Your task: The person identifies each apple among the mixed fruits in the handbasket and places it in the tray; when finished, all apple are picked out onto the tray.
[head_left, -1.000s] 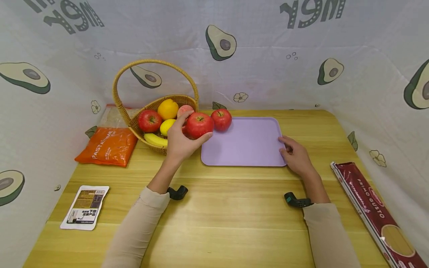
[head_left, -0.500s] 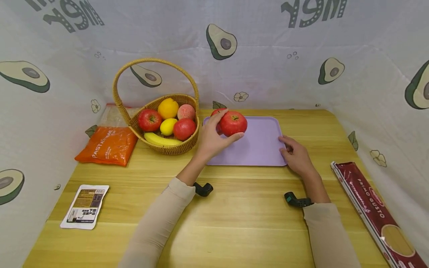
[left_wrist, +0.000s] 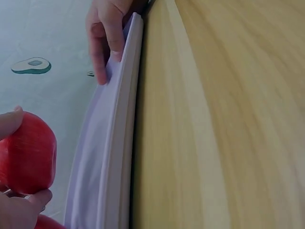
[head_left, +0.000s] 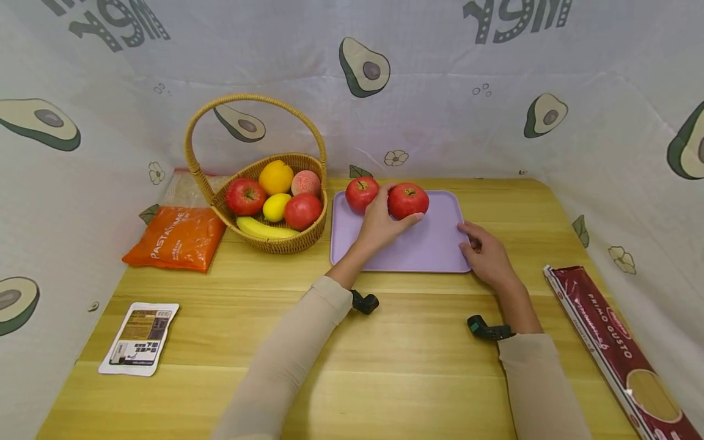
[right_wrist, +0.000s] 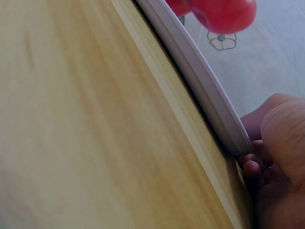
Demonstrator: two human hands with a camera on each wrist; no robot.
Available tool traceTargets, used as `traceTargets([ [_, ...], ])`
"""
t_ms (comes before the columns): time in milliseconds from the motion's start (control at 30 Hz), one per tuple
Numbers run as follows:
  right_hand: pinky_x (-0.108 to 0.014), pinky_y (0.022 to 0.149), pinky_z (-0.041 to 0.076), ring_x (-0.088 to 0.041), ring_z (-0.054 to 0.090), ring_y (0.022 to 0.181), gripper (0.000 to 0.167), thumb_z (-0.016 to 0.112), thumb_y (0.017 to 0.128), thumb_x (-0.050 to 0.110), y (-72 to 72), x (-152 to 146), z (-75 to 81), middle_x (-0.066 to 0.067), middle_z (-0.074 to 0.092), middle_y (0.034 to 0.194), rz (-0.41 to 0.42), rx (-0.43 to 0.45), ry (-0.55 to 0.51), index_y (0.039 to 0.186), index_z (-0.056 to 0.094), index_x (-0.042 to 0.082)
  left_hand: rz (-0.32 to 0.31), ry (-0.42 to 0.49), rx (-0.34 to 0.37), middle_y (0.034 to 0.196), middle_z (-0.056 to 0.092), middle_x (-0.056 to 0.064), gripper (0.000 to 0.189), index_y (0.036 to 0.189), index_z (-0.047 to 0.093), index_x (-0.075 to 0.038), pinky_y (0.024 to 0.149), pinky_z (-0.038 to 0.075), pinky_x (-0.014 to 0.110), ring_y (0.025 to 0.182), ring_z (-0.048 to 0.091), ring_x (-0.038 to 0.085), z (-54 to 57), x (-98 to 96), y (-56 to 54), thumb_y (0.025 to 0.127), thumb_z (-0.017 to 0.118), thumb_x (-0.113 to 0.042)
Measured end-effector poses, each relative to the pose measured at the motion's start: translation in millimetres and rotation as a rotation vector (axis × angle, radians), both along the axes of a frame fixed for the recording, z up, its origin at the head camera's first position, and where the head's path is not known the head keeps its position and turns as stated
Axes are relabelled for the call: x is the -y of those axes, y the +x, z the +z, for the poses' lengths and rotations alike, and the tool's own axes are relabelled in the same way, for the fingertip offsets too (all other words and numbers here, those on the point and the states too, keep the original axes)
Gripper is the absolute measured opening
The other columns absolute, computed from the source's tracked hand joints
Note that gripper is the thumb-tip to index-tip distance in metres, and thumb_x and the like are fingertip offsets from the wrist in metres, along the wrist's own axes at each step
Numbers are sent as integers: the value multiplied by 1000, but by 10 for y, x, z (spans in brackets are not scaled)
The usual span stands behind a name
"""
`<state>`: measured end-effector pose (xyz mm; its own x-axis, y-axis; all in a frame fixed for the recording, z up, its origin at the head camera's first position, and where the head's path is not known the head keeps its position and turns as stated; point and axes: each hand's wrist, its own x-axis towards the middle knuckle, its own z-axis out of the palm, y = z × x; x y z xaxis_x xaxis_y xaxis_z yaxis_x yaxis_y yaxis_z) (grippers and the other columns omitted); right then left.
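Observation:
My left hand (head_left: 379,226) grips a red apple (head_left: 409,200) over the lilac tray (head_left: 418,253), thumb at the near side and fingers behind. The left wrist view shows this apple (left_wrist: 31,155) between thumb and fingers, above the tray surface. Another red apple (head_left: 361,194) lies in the tray's far left corner, partly overlapped by the left fingers. At the tray's right edge, my right hand (head_left: 486,255) pinches the rim. In the right wrist view the thumb is over the rim (right_wrist: 214,90) and curled fingers are by the corner.
Left of the tray stands a wicker basket (head_left: 286,245) with apples, an orange, a lemon, a peach and a banana. An orange pasta bag (head_left: 178,238) and a white pouch (head_left: 140,339) lie farther left. A long dark red pasta pack (head_left: 616,342) lies at the right.
My left hand has carried the apple rightward from beside the basket to over the middle of the tray, uncovering the basket's fruit. My right hand has stayed at the tray's edge.

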<state>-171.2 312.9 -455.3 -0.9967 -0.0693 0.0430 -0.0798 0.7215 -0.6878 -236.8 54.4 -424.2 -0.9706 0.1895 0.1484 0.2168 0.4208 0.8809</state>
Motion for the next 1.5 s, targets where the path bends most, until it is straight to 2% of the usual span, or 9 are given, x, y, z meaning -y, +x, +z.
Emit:
traceTargets([
  [133, -14, 78, 35, -31, 49, 105, 49, 53, 105, 10, 2, -2, -8, -24, 43, 158, -5, -5, 4, 152, 47, 1, -2, 7, -8, 150, 51, 6, 85, 154, 38, -13, 113, 47, 47, 139, 48, 26, -52, -111, -78, 87, 82, -41],
  [267, -14, 78, 36, -30, 50, 105, 49, 53, 105, 10, 20, 2, -25, -24, 44, 157, -8, 7, 10, 152, 47, 2, 7, 26, 4, 152, 50, 5, 85, 155, 37, -15, 115, 45, 48, 140, 48, 26, -149, -167, -133, 86, 84, -35],
  [467, -15, 77, 36, -30, 49, 104, 49, 53, 105, 10, 20, 6, -17, -24, 44, 157, -9, 7, 2, 153, 47, 2, 38, 58, 48, 152, 52, 4, 85, 153, 39, -22, 114, 45, 50, 140, 48, 29, -267, -227, -215, 84, 87, -31],
  [700, -17, 79, 35, -31, 49, 106, 49, 53, 104, 8, 12, 2, 11, -25, 42, 159, -8, 2, -9, 152, 47, 1, 51, 24, 119, 152, 53, 2, 85, 153, 39, -27, 114, 45, 48, 140, 47, 30, -272, -300, -329, 84, 87, -34],
  [900, -13, 76, 36, -28, 50, 102, 48, 53, 103, 7, -2, -1, 3, -26, 45, 156, -4, -19, -9, 151, 49, 0, 23, -55, 94, 153, 53, 3, 86, 156, 37, -24, 115, 45, 48, 140, 48, 29, -246, -327, -363, 85, 85, -37],
  [1100, -16, 77, 37, -28, 49, 102, 48, 53, 104, 9, -9, 11, -6, -24, 44, 157, -3, -3, 6, 152, 48, 1, -9, -54, 75, 156, 49, 0, 93, 158, 35, -24, 117, 43, 47, 143, 47, 25, -225, -248, -304, 82, 87, -42],
  [1367, -17, 80, 37, -32, 50, 107, 49, 52, 105, 10, -1, 11, -5, -24, 39, 161, 2, 6, -1, 153, 47, 1, -101, -39, 67, 159, 46, 1, 96, 158, 35, -28, 116, 43, 52, 146, 45, 23, 2, 9, -74, 81, 82, -58],
  [1500, -18, 79, 37, -30, 49, 105, 49, 52, 105, 10, -1, 4, -11, -25, 39, 161, -1, 0, 4, 152, 47, 1, -159, 18, 23, 158, 48, 1, 91, 157, 39, -26, 118, 43, 43, 145, 48, 24, 118, 162, 31, 82, 82, -56],
])
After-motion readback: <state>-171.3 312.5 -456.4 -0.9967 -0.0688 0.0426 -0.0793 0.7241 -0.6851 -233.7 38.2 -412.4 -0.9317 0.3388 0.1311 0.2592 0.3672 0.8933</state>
